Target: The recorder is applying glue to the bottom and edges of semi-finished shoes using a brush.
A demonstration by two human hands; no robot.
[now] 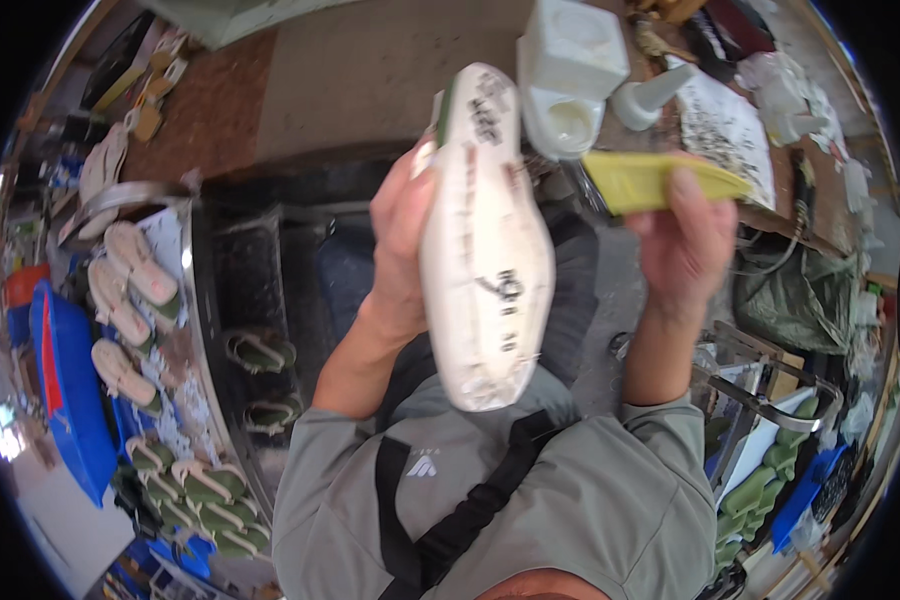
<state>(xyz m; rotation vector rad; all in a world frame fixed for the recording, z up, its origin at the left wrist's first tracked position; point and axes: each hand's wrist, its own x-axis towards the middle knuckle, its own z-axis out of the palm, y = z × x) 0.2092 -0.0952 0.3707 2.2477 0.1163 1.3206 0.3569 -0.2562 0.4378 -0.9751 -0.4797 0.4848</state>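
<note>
A shoe on a last is held up in front of me, its long pale sole turned toward me with dark handwritten marks on it. Green upper material shows along its far left edge. My left hand is closed around that side of it. My right hand pinches a flat yellow-handled brush, whose dark end points left toward the shoe without touching it. Motion blurs the brush somewhat. Just beyond the brush stands a white plastic glue pot with a round cup at its front.
Beside the pot lies a white spouted bottle near a stained white sheet on the bench. To my left, a metal-edged rack borders several pale-soled shoes and green sandals. Green shoe parts fill a rack at right.
</note>
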